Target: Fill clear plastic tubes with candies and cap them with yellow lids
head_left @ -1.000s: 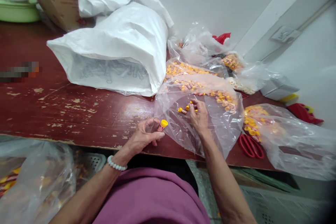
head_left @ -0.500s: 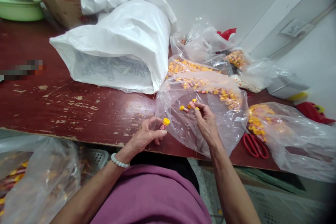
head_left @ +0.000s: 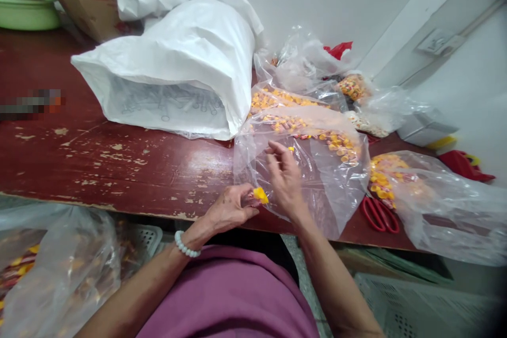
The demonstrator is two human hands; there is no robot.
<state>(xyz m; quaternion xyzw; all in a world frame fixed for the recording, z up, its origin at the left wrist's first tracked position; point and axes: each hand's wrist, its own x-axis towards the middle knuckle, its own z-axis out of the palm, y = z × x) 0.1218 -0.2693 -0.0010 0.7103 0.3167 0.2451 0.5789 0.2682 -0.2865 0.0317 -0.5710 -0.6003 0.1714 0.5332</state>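
My left hand, at the table's front edge, is closed around a small tube with a yellow cap; its cap end points toward my right hand. My right hand hovers over the clear plastic bag, fingers apart, and I see nothing in them. Just beyond its fingers a yellow cap shows on the plastic; whatever lies under the hand is hidden. Many red-and-yellow tubes are heaped deeper in that bag.
A white sack of clear tubes gapes toward me on the worn red table. Red-handled scissors lie right, beside another bag of yellow-capped pieces. Below at left hangs a filled plastic bag.
My right hand has moved left and its fingers have come apart from the yellow-capped pieces. My left hand has shifted right and tipped its tube toward the right hand.
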